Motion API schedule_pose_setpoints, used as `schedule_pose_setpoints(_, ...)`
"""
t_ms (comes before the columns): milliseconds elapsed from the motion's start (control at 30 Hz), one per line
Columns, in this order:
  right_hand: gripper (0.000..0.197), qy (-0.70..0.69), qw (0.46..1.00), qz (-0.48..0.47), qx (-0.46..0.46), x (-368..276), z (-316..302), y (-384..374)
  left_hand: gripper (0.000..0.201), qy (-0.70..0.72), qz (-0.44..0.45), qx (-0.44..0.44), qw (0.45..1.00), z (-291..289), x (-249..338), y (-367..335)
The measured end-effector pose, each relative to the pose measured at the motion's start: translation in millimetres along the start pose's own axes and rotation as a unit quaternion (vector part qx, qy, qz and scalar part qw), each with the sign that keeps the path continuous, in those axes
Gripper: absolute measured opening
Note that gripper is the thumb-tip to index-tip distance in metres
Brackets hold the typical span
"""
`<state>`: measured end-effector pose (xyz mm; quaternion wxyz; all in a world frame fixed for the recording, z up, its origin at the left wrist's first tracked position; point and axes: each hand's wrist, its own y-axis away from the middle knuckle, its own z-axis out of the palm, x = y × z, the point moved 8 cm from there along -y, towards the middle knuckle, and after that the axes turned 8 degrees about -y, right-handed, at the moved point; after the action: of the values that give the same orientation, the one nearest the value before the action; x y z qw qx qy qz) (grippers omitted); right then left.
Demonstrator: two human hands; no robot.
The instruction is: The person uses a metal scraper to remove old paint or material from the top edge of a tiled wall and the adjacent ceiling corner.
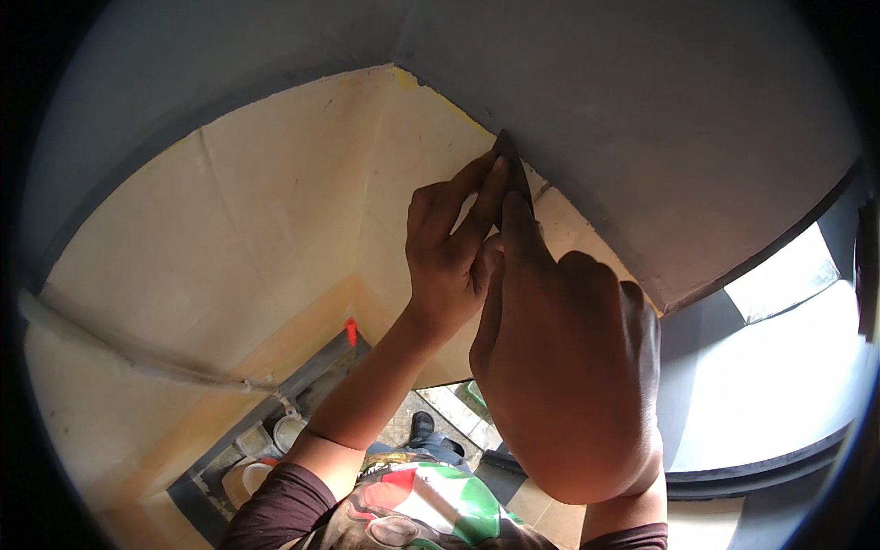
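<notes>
A dark, flat scraper points upward, its tip at the seam where the cream wall tiles meet the grey painted surface. My right hand is closed around its lower part, index finger stretched along the blade; the handle is hidden in the palm. From the left, the fingertips of my left hand press against the blade's side near its tip. Traces of yellow show along the tile edge by the corner.
A pale pipe crosses the left tiles above a dark ledge. Pale containers stand low at left. A red plug-like piece sticks out near the corner. Bright light enters through an opening at right. My shod foot shows below.
</notes>
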<state>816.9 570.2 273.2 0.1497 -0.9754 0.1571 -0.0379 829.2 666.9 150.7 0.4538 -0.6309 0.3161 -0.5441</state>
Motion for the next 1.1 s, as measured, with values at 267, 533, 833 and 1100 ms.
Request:
schedule_pose_setpoints(267, 0.050, -0.011, 1.000, -0.004, -0.021, -2, 7, -2, 0.045, -0.001, 0.007, -0.004, 1.000, -4, -7, 4)
schedule_pose_setpoints(533, 0.057, 0.067, 0.996, -0.058, 0.016, -14, 5, -1, 0.046, 0.007, -0.017, -0.004, 1.000, -2, -8, -1)
schedule_pose_setpoints(833, 0.056, 0.011, 0.996, -0.080, 0.026, -21, 11, -9, 0.048, 0.007, -0.044, 0.009, 0.999, -8, -17, 0)
schedule_pose_setpoints(1100, 0.050, 0.014, 0.998, -0.058, 0.002, -19, 6, -13, 0.048, 0.078, -0.100, -0.003, 0.992, -6, -18, -5)
